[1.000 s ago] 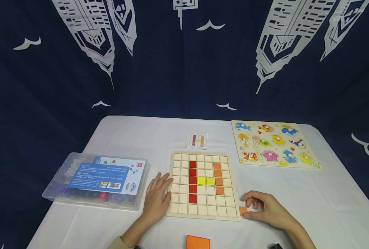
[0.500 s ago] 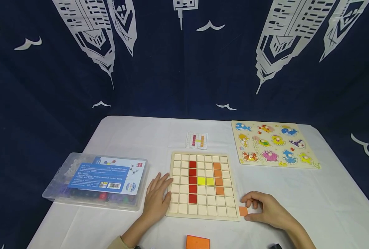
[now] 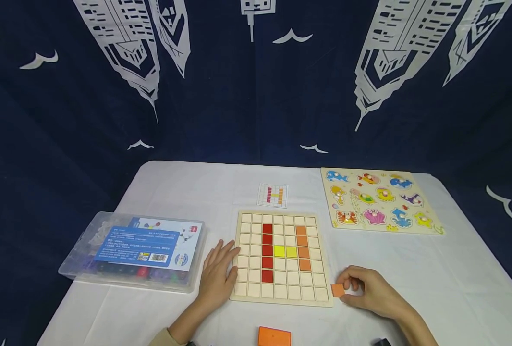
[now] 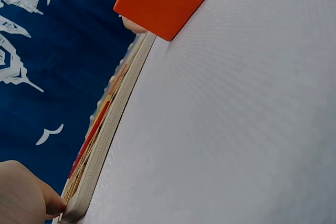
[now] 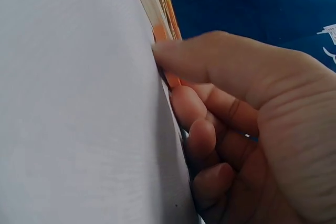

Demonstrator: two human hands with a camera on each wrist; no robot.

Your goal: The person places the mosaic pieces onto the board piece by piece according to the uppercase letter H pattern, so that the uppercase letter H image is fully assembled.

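Observation:
A wooden grid board lies on the white table, with red tiles in one column, two yellow tiles beside them and orange tiles in another column. The left hand rests flat at the board's left edge, fingers extended, fingertips touching the frame. Just off the board's lower right corner, the right hand pinches a loose orange square tile between thumb and fingers. In the right wrist view the thumb partly covers that orange tile.
Behind the board lies a small pattern card. A clear plastic box with a blue label stands at left, and a sea-animal puzzle board at back right. An orange block is at the front edge, a black object right of it.
The right fingers have come onto the loose orange tile, which now sits slightly higher and tilted in their pinch. The left hand and the board have not moved.

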